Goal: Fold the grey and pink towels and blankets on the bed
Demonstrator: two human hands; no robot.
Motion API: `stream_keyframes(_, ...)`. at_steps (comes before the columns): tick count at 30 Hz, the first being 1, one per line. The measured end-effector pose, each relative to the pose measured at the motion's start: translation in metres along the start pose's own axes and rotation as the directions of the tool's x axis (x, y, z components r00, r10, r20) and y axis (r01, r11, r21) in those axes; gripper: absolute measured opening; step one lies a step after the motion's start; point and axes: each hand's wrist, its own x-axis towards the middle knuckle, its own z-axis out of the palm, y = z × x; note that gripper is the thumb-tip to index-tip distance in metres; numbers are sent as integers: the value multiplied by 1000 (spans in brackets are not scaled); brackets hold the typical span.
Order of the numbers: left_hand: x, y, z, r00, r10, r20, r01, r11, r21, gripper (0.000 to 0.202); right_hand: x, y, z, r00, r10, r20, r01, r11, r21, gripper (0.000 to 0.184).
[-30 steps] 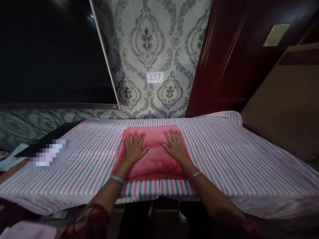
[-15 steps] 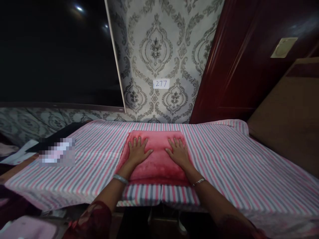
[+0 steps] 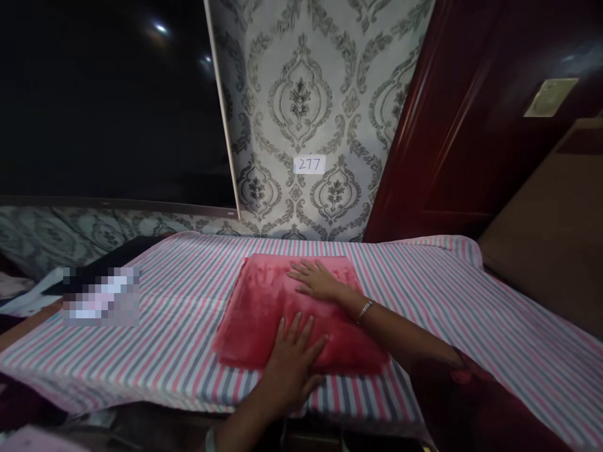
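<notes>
A folded, plush pink-red cloth (image 3: 249, 314), perhaps a blanket, lies flat on a striped tablecloth (image 3: 169, 314). Its far edge runs parallel to the wall. My left hand (image 3: 292, 358) rests on the near part of the cloth, palm down, with its fingers spread and pointing away from me. Further back, my right hand (image 3: 318, 280) lies across the upper right part, fingers apart and pointing left. Neither hand grips the fabric. Faint press marks show in the pile near the far edge.
Behind the table stands a patterned wall with a paper label (image 3: 309, 164) reading 277. A large dark screen (image 3: 108, 107) hangs at the left. At the right are a dark red wooden panel (image 3: 452, 125) and a brown board (image 3: 556, 213). A blurred-out item (image 3: 101, 298) lies at the table's left.
My left hand has moved right and toward me, to the cloth's near part. My right hand has turned to point left and shifted inward. The view has tilted slightly.
</notes>
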Motion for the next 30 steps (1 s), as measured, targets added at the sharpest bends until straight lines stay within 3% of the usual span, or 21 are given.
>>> stream_keyframes(3,-2,-4,6,999,3,-33,-3,1000,-10,94,21,25,5,995,99,10,-99,994,36,62)
stream_keyframes(6,-2,-5,9,999,12,-33,-13,999,-31,98,31,38,19,991,127,-45,-124,990,66,63)
stream_keyframes(12,-3,-1,5,999,-7,-35,6,999,-49,97,32,39,32,987,141,-77,-137,989,45,64)
stream_keyframes(18,-5,-2,-22,999,28,-36,-29,999,-33,87,28,28,14,981,194,-16,-193,979,68,66)
stream_keyframes(20,-11,-12,-33,995,9,-99,-9,1000,8,81,29,10,6,993,120,-17,-119,991,64,65)
stream_keyframes(23,-26,-34,-34,958,-105,-266,142,982,125,74,36,-27,1,990,-139,-10,140,988,62,60)
stream_keyframes(26,-42,-52,-14,887,-196,-418,300,933,199,73,57,-56,7,950,-310,31,308,949,67,60)
stream_keyframes(30,-51,-58,18,844,-240,-480,369,909,194,72,98,-55,17,959,-282,21,281,959,49,67)
